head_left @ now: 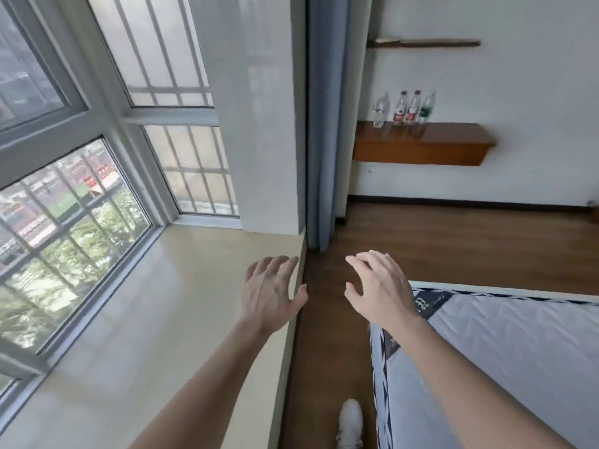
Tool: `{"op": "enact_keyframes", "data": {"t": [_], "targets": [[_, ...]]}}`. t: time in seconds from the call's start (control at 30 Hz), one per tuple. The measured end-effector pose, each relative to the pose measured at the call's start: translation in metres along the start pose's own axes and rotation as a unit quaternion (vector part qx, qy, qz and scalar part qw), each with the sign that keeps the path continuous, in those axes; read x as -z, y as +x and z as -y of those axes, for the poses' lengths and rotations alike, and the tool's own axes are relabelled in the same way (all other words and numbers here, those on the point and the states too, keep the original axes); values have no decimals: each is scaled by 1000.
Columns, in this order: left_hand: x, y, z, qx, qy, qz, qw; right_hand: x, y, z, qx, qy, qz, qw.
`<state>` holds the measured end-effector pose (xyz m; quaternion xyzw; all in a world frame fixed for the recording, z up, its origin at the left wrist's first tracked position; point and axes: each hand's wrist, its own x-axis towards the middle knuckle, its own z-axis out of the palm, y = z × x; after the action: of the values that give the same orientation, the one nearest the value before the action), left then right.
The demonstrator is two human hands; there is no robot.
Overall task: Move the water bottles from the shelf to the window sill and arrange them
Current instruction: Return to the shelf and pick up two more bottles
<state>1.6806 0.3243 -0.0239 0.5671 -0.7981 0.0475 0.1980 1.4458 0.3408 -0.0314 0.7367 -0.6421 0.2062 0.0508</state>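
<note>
Fingers [285, 264] of the left hand [272, 294] spread, relaxed, holding nothing. The hand hangs over the near edge of the cream glossy window sill [155, 312]; can't tell if it touches. Fingers [363, 259] of the right hand [381, 291] loose, slightly bent, also empty, out over the brown wooden floor [453, 247] just beside the corner of the white quilted mattress [518, 351]. Both forearms bare, stretched forward.

Four plastic water bottles stand upright in a row at the left end of the brown wooden wall shelf [437, 150], well apart from both hands. Left to right: clear bottle [380, 110], red-label bottle [401, 109], second red-label bottle [413, 106], green-label bottle [427, 108].

Blue-grey curtain [324, 124] hangs between the sill and the shelf wall. Thin dark upper shelf [424, 43] above the bottles. White shoe [350, 422] on the floor at the bottom edge.
</note>
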Motion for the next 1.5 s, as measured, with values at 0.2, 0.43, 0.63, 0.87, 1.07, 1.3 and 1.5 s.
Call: {"op": "enact_keyframes", "data": {"t": [0.2,0.43,0.63,0.87,1.07,1.3,1.5], "targets": [[-46,99,-13,-24,8,7,1000,-28,72,-62,-22,11,-13,1000],[-97,247,-34,-39,9,5,999,-50,184,-150,-40,9,-20,999],[-133,341,-51,-40,7,7,999,-62,258,-215,-52,-6,-20,998],[-177,426,-54,-60,2,21,998,-92,325,-257,-72,-12,1,997],[-229,537,-55,-93,-22,26,995,-128,407,-305,-105,-26,20,994],[-279,677,-46,-114,-34,71,990,-154,529,-357,-142,-53,14,988],[-313,765,-66,-153,-56,89,983,-163,594,-403,-178,-72,31,981]]}}
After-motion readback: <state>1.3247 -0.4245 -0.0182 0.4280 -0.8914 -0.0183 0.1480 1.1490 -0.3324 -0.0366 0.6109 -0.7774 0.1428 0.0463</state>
